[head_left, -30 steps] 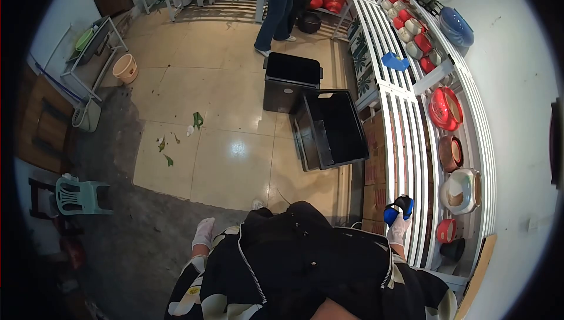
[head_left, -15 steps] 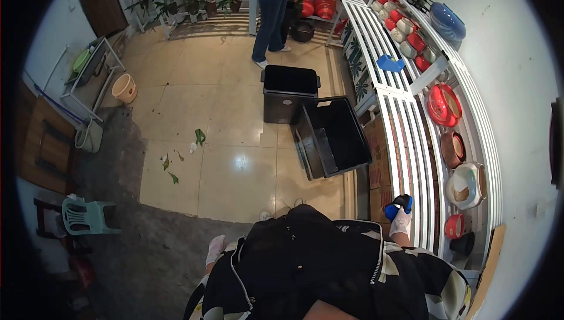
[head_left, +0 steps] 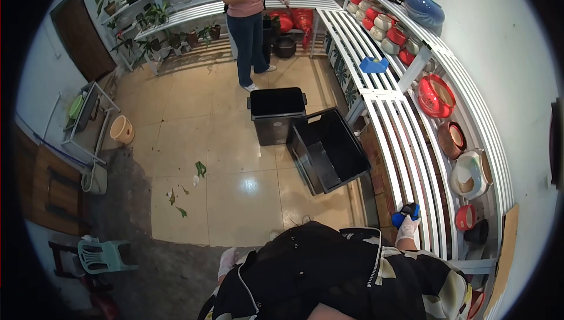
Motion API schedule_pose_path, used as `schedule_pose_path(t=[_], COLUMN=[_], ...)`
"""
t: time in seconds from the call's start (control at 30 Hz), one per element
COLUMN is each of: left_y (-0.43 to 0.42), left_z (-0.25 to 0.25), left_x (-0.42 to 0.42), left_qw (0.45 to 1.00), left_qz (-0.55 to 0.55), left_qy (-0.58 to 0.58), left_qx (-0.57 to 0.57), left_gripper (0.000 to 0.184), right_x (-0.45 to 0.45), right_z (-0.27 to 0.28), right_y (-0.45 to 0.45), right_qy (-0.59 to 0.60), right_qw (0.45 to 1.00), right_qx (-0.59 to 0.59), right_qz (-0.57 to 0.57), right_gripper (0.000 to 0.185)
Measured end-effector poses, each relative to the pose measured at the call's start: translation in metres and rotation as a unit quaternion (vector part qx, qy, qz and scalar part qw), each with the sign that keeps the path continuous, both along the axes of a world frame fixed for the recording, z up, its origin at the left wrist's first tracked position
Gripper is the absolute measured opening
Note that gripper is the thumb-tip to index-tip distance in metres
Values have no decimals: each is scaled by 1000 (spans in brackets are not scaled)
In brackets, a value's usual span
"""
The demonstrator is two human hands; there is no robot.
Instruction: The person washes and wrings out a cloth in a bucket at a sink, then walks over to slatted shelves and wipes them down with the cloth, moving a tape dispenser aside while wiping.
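Observation:
My right hand (head_left: 408,228), in a thin white glove, is closed on a small blue-and-black object (head_left: 404,214) just above the white slatted bench (head_left: 395,143). The object's kind is not clear from here. On the other side, my left hand (head_left: 227,261) hangs low beside my body, also gloved. Its fingers are too poorly shown to read, and I see nothing in it. In front of me on the tiles stand two black plastic bins, an upright one (head_left: 271,127) and a wider open crate (head_left: 302,158) beside the bench.
A person (head_left: 247,26) with gloved hands stands beyond the bins, holding a stick-like thing. Pots, including a red one (head_left: 432,98), line the right shelves. A blue holder (head_left: 374,65) sits on the bench. Leaf scraps (head_left: 201,169) lie on the floor; a green chair (head_left: 100,256) stands left.
My view has tilted up a little, so the room sits lower in the frame and more of the other person shows. My right hand still holds the blue-and-black object by the bench.

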State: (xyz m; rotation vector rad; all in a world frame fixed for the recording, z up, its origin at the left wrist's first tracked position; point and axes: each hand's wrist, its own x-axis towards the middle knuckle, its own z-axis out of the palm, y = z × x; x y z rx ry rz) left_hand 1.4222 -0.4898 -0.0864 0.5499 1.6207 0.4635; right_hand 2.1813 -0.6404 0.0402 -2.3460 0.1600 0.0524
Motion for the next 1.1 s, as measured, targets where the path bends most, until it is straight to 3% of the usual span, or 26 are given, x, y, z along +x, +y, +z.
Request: schedule_pose_path(t=[0.07,0.1,0.13,0.2,0.3,0.4,0.47,0.5,0.57,0.63,0.67,0.7,0.83,0.9,1.1], left_y=[12,19,32,35,42,47,43,46,47,49,51,52,46,53,53], left_z=[-9,8,53,17,41,74,17,28,53,80,73,66,55,80,86], left_x=[10,17,31,26,28,36,9,12,16,23,20,19,20,35,46], left_qw=[994,996,997,996,997,995,994,992,995,983,983,985,990,989,978], left_qz=[95,83,10,69,55,57,49,44,-91,-157,-155,-149,-117,-109,-122], left_qy=[-35,-16,43,-14,-19,0,-58,-88,34,95,96,88,64,95,161], left_qx=[-30,-36,-64,-54,-59,-78,-76,-74,-31,-20,-30,-15,51,9,-48], left_gripper=[32,32,28,24,26,28,28,28,27,27,27,27,26,27,32], right_x=[-29,-27,-6,-47,-33,-36,-10,-18,-32,-26,-25,-47,-59,-63,-31], right_z=[33,27,-22,30,-2,-1,-61,-47,-12,-19,-21,21,69,87,45], right_y=[1,-7,-28,-11,-22,-22,-40,-32,-19,-24,-26,-11,8,17,7], right_qy=[37,41,0,55,82,151,192,190,154,124,109,82,79,91,106], right_qw=[998,999,995,987,992,974,941,946,979,992,993,992,983,979,979], right_qx=[38,12,97,143,77,168,273,258,132,24,-32,-92,-166,-180,-174], right_qz=[-18,-17,-10,-41,-51,-4,-60,-59,-12,-12,-10,1,-1,-12,18], right_gripper=[80,78,77,76,75,74,73,73,73,73,73,71,70,70,71])
